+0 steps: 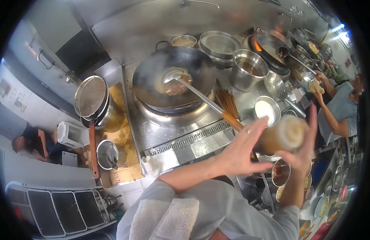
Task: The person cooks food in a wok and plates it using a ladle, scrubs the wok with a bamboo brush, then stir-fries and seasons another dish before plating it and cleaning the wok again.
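Between my hands is a blurred bottle [288,133] with brownish contents, its pale round end facing up toward me. My right hand [301,154] is around its right side, thumb below and fingers stretched upward. My left hand [241,149] has its fingers and thumb spread at the bottle's left side. Just beyond the bottle stands a metal pot of white contents [265,110]. A ladle [201,95] with a wooden handle rests across the wok [143,90], its bowl on browned food [179,87]; the handle end passes behind my left hand.
Metal pots [245,72], a basin [220,43] and a perforated skimmer [275,87] surround the stove. At left, a mesh strainer [91,96] sits over a pot. A co-worker [341,108] stands at right; another person [35,144] is far left. Several food containers [323,206] line the lower right.
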Available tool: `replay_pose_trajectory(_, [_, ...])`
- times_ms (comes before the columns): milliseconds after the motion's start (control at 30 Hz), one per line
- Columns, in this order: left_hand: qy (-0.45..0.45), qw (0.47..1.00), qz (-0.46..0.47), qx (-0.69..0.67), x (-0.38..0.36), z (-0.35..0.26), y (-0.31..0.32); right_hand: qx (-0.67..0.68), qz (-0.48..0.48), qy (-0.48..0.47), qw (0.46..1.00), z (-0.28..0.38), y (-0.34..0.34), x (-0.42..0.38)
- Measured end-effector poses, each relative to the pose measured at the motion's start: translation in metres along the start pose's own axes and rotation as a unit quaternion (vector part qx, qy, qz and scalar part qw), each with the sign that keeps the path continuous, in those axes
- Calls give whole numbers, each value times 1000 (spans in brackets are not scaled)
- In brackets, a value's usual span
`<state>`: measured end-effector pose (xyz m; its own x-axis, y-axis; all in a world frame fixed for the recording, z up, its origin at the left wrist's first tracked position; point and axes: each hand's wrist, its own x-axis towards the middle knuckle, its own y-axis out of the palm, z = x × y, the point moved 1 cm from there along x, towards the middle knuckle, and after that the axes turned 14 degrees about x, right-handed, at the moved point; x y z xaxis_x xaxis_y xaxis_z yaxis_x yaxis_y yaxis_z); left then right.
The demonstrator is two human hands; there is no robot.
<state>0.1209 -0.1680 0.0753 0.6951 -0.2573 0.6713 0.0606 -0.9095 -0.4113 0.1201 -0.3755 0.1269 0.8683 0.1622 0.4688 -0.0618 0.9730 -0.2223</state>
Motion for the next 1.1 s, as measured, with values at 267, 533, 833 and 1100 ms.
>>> replay_pose_trajectory(267, [-271,919,-117,260,-26,108,-160,-311,379,130,862,-155,179,99])
replay_pose_trajectory(533, [-296,775,88,551,-21,205,-243,262,211,359,871,-162,183,68])
replay_pose_trajectory(833, [-173,588,285,737,15,267,-229,418,223,391,789,-148,174,58])
replay_pose_trajectory(1100, [-167,587,269,745,23,267,-245,466,210,412,754,-142,167,57])
